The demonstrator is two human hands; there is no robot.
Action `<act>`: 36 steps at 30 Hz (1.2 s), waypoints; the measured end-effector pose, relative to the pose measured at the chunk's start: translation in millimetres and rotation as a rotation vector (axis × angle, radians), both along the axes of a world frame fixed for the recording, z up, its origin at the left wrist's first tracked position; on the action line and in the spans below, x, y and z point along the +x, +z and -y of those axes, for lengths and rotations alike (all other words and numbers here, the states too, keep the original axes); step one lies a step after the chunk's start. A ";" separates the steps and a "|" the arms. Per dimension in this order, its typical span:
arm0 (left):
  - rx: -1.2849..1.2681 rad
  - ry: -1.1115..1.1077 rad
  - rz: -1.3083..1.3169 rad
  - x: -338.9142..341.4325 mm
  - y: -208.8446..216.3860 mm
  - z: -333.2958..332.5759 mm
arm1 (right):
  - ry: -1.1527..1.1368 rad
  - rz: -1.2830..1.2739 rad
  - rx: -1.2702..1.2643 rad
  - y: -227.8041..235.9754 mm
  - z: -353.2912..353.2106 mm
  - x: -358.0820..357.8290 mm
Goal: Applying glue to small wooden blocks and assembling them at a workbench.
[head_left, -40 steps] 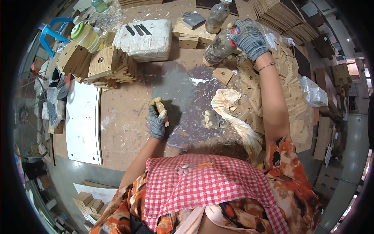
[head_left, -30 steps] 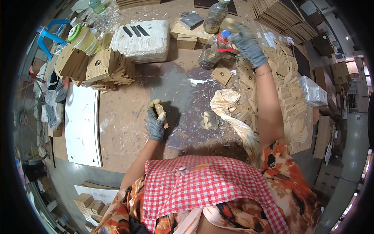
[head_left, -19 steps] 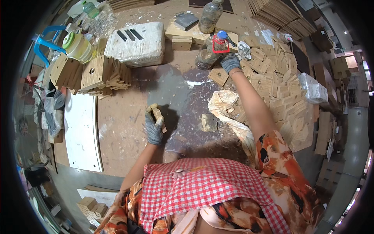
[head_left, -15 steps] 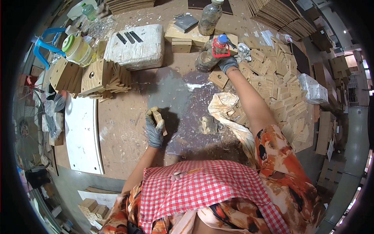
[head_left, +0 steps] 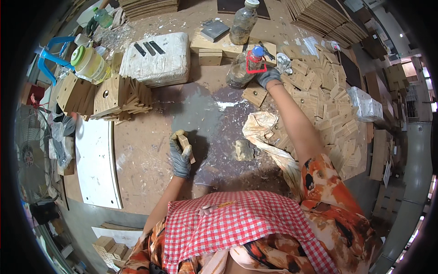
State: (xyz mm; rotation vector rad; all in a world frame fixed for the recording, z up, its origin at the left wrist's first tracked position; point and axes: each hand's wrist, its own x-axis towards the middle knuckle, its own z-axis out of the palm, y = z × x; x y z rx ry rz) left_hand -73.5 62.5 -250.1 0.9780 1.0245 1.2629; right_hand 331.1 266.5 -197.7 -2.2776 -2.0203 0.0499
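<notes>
My left hand (head_left: pixel 180 157), in a grey glove with yellowish fingertips, grips a small wooden block (head_left: pixel 184 143) just above the worktable. My right hand (head_left: pixel 269 77), also gloved, is stretched out to the far side, right beside a dirty clear bottle (head_left: pixel 239 73) with a blue cap and a red handle. Its fingers are mostly hidden, so I cannot make out what they hold. A drilled wooden piece (head_left: pixel 254 94) lies just nearer than that hand. Between my hands sit a stained lump (head_left: pixel 244 150) and a crumpled cream cloth (head_left: pixel 261 124).
Many loose wooden pieces (head_left: pixel 326 107) cover the right side of the table. Stacked drilled blocks (head_left: pixel 109 93), a white wrapped package (head_left: pixel 157 64) and a white board (head_left: pixel 96 160) lie left. Behind the blue-capped bottle stands another bottle (head_left: pixel 243 25).
My right hand has shifted slightly right, a little away from the blue-capped bottle. The left hand keeps its hold on the wooden block. The whole view has shifted a little.
</notes>
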 end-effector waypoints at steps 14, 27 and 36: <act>-0.010 -0.012 -0.014 -1.9 9.0 0.8 | -0.007 0.107 -0.300 98.2 -83.8 12.5; -0.008 0.003 -0.044 -5.7 10.9 5.2 | -0.077 -0.128 -0.116 86.0 -64.8 -2.4; -0.016 0.001 -0.025 0.0 18.4 -3.3 | -0.087 0.019 -0.111 66.8 201.9 -98.0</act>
